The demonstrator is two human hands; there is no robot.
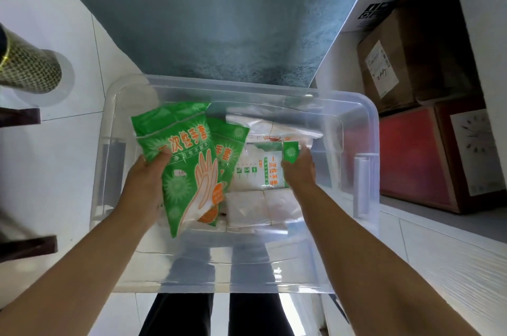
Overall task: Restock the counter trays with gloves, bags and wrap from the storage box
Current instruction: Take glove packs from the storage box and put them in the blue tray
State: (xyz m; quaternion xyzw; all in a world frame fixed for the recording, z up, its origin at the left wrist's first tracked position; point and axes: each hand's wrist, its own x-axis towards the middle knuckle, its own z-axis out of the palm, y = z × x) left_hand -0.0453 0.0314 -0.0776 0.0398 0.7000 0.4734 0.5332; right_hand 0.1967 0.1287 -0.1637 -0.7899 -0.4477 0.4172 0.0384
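Head view: clear storage box (365,127) on white floor, cardboard boxes (411,67) tight on the right, open floor left. Left hand (145,184) fingers closed on two green glove packs (183,160), tilted above the box. Right hand (300,171) pinches a white-and-green glove pack (270,168) lying inside, over white bags (247,209).

I look down into a clear storage box (356,121) on the pale floor. My left hand (145,184) grips two green glove packs (186,165), thumb pressed on the front one, both tilted above the box. My right hand (299,168) pinches the green corner of a white glove pack (263,171) lying inside, beside folded clear bags (258,209). Cardboard boxes (406,67) stand to the right.
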